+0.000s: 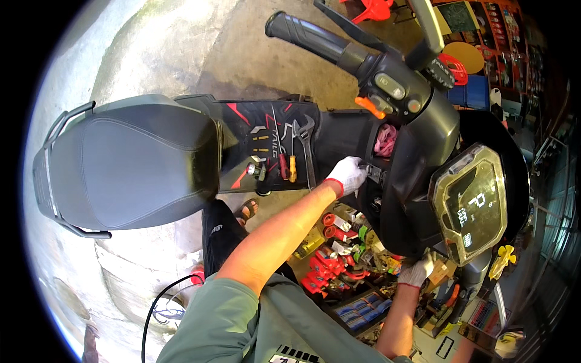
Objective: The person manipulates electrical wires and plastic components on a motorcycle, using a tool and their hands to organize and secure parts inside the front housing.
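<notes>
Head: gloved left hand (348,176) at a small metallic fitting (374,174) on the scooter's (344,136) inner front panel; gloved right hand (417,269) at the lower edge of the front cowl (404,227), near the display (471,206). Can't tell whether either grip is clamped. Adjustable wrench (308,157) lies on footboard (239,145).

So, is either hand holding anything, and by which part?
Can't tell: the left hand is at the scooter's black front panel, the right hand by its edge; grips unclear.

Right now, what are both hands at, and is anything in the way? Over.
Left hand at scooter's inner front panel. Right hand at its edge, near the display. Wrench and screwdrivers on footboard, apart from both hands.
</notes>
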Demonstrator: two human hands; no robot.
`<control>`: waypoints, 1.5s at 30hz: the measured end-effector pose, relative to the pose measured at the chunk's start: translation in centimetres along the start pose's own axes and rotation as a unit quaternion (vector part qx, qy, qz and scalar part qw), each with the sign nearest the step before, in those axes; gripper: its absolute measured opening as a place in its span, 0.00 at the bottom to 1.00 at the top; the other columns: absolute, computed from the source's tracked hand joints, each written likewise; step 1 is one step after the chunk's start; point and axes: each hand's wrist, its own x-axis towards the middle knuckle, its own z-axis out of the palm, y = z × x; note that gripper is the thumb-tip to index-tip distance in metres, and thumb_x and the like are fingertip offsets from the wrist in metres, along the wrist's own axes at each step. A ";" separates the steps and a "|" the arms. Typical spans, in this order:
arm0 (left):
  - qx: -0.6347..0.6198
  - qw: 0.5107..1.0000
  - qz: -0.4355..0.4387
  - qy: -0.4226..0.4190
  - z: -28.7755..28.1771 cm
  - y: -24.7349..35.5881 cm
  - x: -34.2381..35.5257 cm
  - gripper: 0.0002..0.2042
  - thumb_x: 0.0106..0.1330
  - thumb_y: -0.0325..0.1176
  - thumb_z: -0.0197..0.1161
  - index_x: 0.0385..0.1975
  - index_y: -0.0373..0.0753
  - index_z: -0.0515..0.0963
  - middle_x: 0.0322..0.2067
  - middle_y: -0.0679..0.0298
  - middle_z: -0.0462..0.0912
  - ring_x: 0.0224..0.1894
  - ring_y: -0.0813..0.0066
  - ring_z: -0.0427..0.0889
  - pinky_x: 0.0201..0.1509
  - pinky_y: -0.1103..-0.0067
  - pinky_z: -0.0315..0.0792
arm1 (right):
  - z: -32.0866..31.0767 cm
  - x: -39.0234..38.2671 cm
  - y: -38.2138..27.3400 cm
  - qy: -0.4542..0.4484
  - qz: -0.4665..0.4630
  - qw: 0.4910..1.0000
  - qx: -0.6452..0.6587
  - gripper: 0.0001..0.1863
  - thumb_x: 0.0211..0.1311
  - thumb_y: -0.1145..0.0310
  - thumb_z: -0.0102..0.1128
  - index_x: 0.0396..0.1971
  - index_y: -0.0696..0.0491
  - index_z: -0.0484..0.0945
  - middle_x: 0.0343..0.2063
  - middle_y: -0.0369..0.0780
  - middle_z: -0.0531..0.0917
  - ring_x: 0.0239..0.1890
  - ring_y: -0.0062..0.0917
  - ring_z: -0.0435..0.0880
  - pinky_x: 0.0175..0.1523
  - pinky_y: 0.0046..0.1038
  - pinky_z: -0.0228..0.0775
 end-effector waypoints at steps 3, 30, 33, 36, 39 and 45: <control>-0.002 0.999 0.026 0.022 0.2 -0.1 -0.2 0.15 0.67 0.32 0.58 0.47 0.28 0.80 0.35 0.46 0.86 0.40 0.60 0.86 0.46 0.72 0.76 | -2.7 -2.0 1.8 0.015 0.111 0.991 0.070 0.15 0.71 0.68 0.45 0.50 0.56 0.77 0.37 0.40 0.83 0.36 0.30 0.82 0.37 0.34 0.78; 0.136 0.990 0.039 0.001 -0.3 0.3 -0.1 0.11 0.64 0.35 0.56 0.38 0.36 0.81 0.35 0.47 0.85 0.40 0.46 0.84 0.44 0.61 0.78 | 1.4 -16.3 7.5 -0.165 0.530 0.831 -0.037 0.05 0.70 0.67 0.47 0.35 0.50 0.70 0.18 0.32 0.64 0.17 0.19 0.58 0.27 0.27 0.52; 0.160 0.985 0.063 -0.016 -0.4 0.1 0.6 0.14 0.64 0.35 0.59 0.45 0.33 0.80 0.42 0.43 0.84 0.48 0.45 0.82 0.52 0.62 0.76 | 2.5 -16.8 6.6 -0.200 0.475 0.856 -0.024 0.06 0.72 0.67 0.48 0.40 0.51 0.73 0.19 0.31 0.66 0.20 0.21 0.63 0.31 0.27 0.58; 0.104 0.994 -0.012 -0.036 -0.6 0.3 1.1 0.15 0.64 0.37 0.59 0.42 0.31 0.78 0.40 0.42 0.84 0.46 0.44 0.82 0.51 0.61 0.76 | 4.3 -17.7 5.8 -0.227 0.366 0.901 -0.057 0.09 0.71 0.69 0.50 0.47 0.53 0.74 0.21 0.31 0.69 0.23 0.22 0.67 0.35 0.28 0.63; 0.002 0.998 -0.026 -0.054 -1.1 0.5 0.6 0.20 0.61 0.37 0.61 0.49 0.29 0.78 0.45 0.42 0.84 0.51 0.48 0.82 0.55 0.68 0.75 | 6.3 -17.2 4.9 -0.247 0.343 0.905 -0.051 0.11 0.72 0.67 0.53 0.48 0.56 0.74 0.25 0.32 0.71 0.23 0.19 0.66 0.33 0.26 0.64; 0.045 0.997 0.039 0.040 -1.1 1.7 -0.9 0.22 0.60 0.34 0.64 0.53 0.31 0.73 0.43 0.43 0.82 0.49 0.49 0.82 0.53 0.67 0.76 | 10.4 -14.7 5.8 -0.266 0.305 0.914 -0.007 0.08 0.72 0.65 0.54 0.40 0.53 0.76 0.24 0.32 0.71 0.19 0.17 0.60 0.29 0.24 0.57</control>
